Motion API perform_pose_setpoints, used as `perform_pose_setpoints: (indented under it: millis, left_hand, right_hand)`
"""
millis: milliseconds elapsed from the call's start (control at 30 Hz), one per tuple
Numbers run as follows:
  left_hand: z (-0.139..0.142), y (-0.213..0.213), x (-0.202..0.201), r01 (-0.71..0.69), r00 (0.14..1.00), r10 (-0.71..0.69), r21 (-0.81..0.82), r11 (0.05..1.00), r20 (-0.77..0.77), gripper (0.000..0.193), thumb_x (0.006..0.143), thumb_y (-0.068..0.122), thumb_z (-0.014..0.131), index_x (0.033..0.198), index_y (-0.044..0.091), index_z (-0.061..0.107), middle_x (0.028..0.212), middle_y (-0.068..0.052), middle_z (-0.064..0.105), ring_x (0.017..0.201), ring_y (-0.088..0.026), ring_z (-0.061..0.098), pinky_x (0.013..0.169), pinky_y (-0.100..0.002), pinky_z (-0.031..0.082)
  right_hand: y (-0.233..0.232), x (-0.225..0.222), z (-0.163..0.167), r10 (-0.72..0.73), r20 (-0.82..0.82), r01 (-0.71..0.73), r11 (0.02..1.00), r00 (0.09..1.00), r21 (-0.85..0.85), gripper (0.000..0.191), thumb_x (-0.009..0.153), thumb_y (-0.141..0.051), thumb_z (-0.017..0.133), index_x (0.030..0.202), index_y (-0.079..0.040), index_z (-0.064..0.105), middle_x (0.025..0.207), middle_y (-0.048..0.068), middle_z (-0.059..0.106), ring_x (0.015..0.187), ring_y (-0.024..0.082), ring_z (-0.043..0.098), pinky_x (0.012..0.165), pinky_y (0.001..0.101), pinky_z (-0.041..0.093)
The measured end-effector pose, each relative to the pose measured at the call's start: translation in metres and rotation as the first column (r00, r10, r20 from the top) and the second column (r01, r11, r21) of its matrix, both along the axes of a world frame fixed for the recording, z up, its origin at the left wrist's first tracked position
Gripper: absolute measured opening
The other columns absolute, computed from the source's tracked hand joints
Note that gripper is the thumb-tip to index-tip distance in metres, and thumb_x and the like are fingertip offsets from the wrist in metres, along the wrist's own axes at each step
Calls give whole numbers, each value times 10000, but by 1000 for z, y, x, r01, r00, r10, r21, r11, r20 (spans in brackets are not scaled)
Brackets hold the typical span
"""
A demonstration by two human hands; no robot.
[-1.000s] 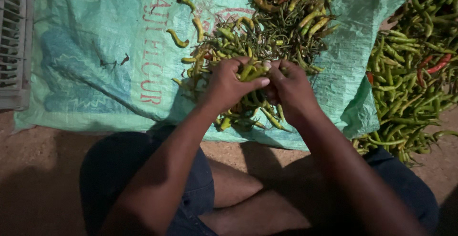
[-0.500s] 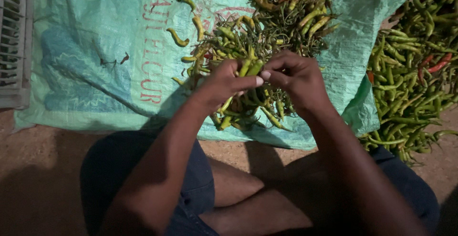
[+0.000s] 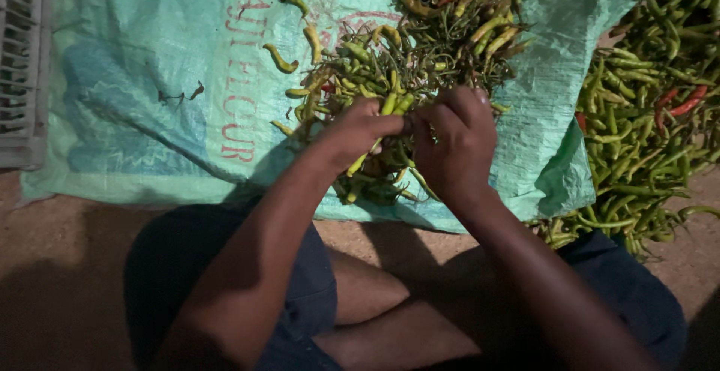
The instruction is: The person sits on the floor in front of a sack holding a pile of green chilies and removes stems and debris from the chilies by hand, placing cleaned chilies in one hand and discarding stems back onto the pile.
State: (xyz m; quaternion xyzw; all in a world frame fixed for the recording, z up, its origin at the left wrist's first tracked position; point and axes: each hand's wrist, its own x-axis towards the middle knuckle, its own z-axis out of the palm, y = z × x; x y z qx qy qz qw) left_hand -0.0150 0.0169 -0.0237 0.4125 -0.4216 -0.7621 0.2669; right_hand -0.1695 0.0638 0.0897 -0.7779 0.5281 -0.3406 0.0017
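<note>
A heap of green and yellowish chili peppers [image 3: 420, 48] lies on a pale green woven sack [image 3: 142, 93] spread on the ground. My left hand [image 3: 358, 132] and my right hand [image 3: 457, 142] meet over the near edge of the heap. Both pinch the same green chili [image 3: 396, 105] between fingers and thumbs, with more chilies bunched under the left palm.
A second, larger heap of green chilies with a few red ones [image 3: 652, 108] lies at the right on the ground. A grey plastic crate [image 3: 19, 63] stands at the left edge. My crossed legs in dark shorts [image 3: 225, 266] sit on brown earth below the sack.
Both hands have lifted slightly and drawn together, the fingers now pinching one chili between them instead of pressing down into the heap.
</note>
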Motion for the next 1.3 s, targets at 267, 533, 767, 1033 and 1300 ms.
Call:
perform_pose_setpoints:
  millis: [267,533,767,1033,1300]
  left_hand:
    - [-6,-2,-2,22,999,-23,29,999,41,212,839,267,665,783,62,680,653,17,579,548,-112,516,482,-319,421]
    - [17,0,2,39,998,-43,112,993,37,206,788,252,723,789,47,712,681,-13,665,564,-118,549,490,-303,409]
    - [34,6,3,152,969,-168,102,983,181,242,798,274,770,861,72,652,774,-23,626,651,-145,571,592,-324,509]
    - [22,11,-1,336,940,-338,46,941,47,187,786,243,755,780,73,677,666,10,624,575,-101,554,527,-278,427]
    - [29,8,2,83,995,-91,157,984,44,288,794,279,796,966,85,671,787,4,668,649,-97,606,569,-257,514]
  right_hand:
    - [7,4,-2,-31,-65,31,1000,997,0,149,831,-9,804,869,-55,668,899,99,569,847,330,573,758,464,449]
    - [-18,-25,-15,-276,-153,246,951,949,-185,221,764,36,754,761,-37,545,887,151,532,871,351,553,753,481,440]
    - [-28,-41,-10,-459,439,-63,632,772,772,218,1018,-263,669,978,-75,771,805,48,668,714,166,574,664,374,455]
    - [-23,-34,-3,-76,358,-198,718,931,668,210,931,-164,782,815,-7,704,787,84,646,725,151,579,673,349,470]
    - [-28,-41,-7,-352,171,174,759,920,627,288,1017,-238,739,858,2,720,740,73,619,663,139,529,602,325,398]
